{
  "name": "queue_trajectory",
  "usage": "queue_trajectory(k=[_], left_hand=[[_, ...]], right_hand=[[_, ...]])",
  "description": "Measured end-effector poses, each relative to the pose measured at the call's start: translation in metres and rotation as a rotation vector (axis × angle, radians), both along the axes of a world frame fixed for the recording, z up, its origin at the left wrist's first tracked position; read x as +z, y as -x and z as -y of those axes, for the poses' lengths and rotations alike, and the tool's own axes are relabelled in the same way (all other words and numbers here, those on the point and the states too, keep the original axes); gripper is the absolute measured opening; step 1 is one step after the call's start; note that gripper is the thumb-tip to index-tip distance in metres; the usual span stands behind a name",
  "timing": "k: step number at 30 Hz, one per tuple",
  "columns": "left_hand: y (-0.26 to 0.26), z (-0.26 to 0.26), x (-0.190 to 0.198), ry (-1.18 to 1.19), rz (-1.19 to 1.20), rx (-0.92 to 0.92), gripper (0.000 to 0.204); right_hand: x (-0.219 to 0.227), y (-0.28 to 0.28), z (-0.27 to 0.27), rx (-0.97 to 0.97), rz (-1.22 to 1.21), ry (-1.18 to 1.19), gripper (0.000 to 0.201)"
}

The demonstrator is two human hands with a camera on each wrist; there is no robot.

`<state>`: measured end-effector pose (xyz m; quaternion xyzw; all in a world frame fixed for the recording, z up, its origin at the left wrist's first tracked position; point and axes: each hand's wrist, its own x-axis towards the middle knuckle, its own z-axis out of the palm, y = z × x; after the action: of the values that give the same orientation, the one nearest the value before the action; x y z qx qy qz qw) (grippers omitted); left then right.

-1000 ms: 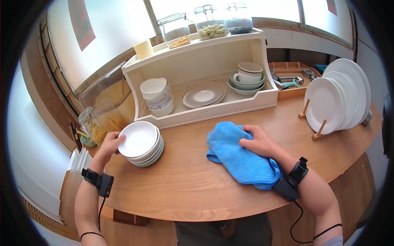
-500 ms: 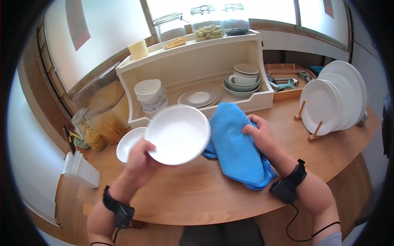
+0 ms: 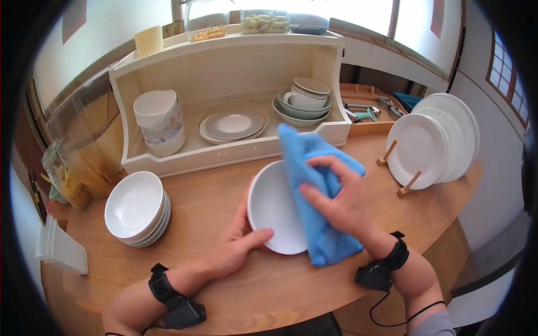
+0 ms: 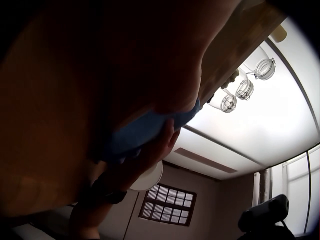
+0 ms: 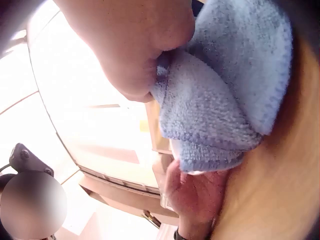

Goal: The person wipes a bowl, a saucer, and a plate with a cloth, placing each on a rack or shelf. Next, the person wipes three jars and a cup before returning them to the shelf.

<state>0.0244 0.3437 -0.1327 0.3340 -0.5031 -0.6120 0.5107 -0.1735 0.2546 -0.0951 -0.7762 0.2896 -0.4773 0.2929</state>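
Note:
A white bowl (image 3: pixel 274 207) is tilted up over the table, its inside facing the head camera. My left hand (image 3: pixel 235 246) grips it at the left and lower rim, thumb over the edge. With my right hand (image 3: pixel 342 201) I pinch a blue cloth (image 3: pixel 322 229), which lies against the bowl's right side and covers that part. The right wrist view shows the folded cloth (image 5: pixel 210 100) hanging from the right hand (image 5: pixel 135 45), with the left hand (image 5: pixel 195 192) beyond it. In the dark left wrist view the cloth (image 4: pixel 140 135) is partly visible.
Stacked bowls (image 3: pixel 134 206) stand on the table (image 3: pixel 213 193) at the left. Behind is a white shelf (image 3: pixel 235 154) holding bowls, plates and a cup, with jars on top. White plates (image 3: pixel 417 151) stand in a wooden rack at the right; a clear container (image 3: pixel 61 246) is at far left.
My left hand took the top bowl from the stack and brought it rightward to the cloth. The right hand moved the cloth against the bowl, and the head view shifted.

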Motion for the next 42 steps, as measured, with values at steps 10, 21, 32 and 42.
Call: queue_trajectory(k=[10, 21, 32, 42], left_hand=[[-0.002, -0.004, -0.007, 0.095, -0.029, -0.009, 0.092], [0.001, -0.01, 0.007, 0.112, 0.082, -0.026, 0.095], [0.002, -0.007, -0.004, 0.162, -0.003, 0.076, 0.093], [0.0, -0.003, 0.004, 0.172, 0.045, 0.086, 0.093]], right_hand=[[0.0, -0.013, -0.014, 0.586, -0.373, -0.129, 0.036], [0.009, 0.005, 0.004, 0.004, -0.516, 0.287, 0.031], [0.012, -0.004, -0.009, 0.613, -0.487, -0.014, 0.036], [0.006, 0.007, 0.007, -0.005, -0.477, 0.399, 0.028]])
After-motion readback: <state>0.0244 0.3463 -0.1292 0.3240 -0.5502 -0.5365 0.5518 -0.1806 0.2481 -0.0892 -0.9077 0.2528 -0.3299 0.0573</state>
